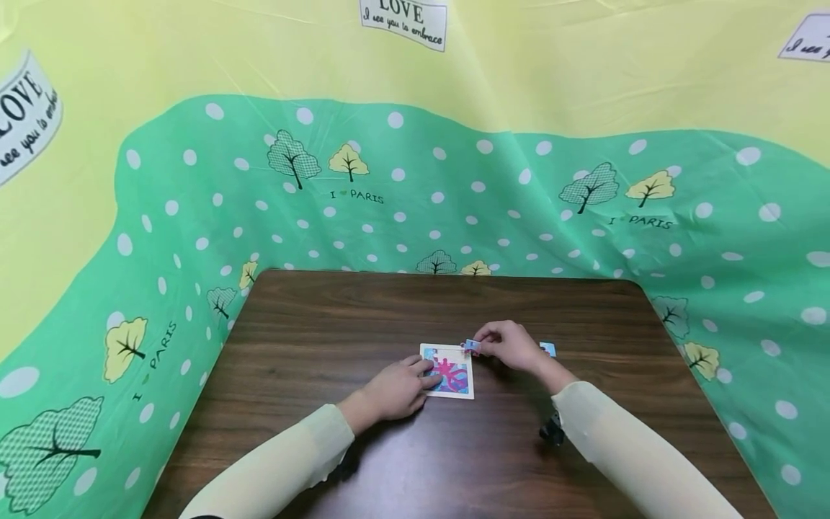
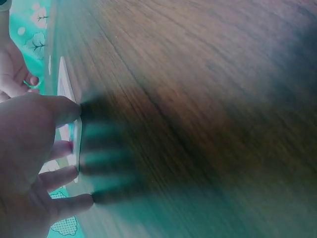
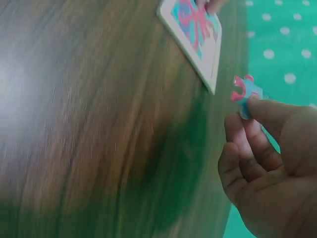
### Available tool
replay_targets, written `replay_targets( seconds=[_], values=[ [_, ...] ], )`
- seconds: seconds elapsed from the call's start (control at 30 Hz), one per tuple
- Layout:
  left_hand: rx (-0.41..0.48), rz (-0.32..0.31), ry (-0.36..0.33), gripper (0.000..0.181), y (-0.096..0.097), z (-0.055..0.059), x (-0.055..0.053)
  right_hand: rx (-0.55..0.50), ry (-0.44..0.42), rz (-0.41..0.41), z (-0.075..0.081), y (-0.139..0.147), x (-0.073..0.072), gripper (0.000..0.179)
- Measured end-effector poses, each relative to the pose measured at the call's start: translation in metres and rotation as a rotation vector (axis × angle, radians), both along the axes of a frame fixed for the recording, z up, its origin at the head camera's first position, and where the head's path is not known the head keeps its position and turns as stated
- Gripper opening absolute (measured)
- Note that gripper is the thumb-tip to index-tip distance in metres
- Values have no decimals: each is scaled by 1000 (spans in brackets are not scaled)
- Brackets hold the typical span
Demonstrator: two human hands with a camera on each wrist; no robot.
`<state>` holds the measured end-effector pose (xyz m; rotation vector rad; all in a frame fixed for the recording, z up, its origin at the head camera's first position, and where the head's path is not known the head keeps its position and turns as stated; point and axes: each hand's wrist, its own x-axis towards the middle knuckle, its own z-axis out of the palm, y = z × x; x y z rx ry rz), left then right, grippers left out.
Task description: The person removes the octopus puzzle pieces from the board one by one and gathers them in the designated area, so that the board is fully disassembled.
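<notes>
I'm somewhere screened off: tree-and-dot-print cloth (image 1: pixel 418 155) (yellow above, green below) hangs around my wood-grain table (image 1: pixel 324 324). Home or studio, can't tell.

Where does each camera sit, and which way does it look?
Head: on the person's head, looking forward and down at the table; both hands and both sleeves show.
Left wrist: looks along the left hand and over the table; part of the right hand shows too.
Right wrist: looks at the right hand pinching a puzzle piece; left fingertips peek in.
Head and right wrist share the piece and puzzle board.
</notes>
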<state>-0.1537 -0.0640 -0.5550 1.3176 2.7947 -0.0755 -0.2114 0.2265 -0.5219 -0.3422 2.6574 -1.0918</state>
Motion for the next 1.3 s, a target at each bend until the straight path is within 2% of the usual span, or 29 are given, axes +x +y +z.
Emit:
replay_targets(
  seconds=[0.13, 0.33, 0.63, 0.93, 1.3],
  values=[
    [36, 8, -35, 50, -4, 1, 0, 19, 29, -25, 5, 23, -1, 7],
    [82, 22, -60, 45, -8, -1, -1, 45, 22, -63, 9, 53, -2, 8],
    [75, 45, -83, 46, -9, 3, 1, 133, 46, -58, 6, 86, -15, 7],
    [59, 52, -99, 47, -6, 4, 1, 237, -15, -8, -1, 92, -24, 9],
    [57, 34, -67, 45, -5, 1, 1, 312, 22, 1, -8, 88, -23, 7]
  ],
)
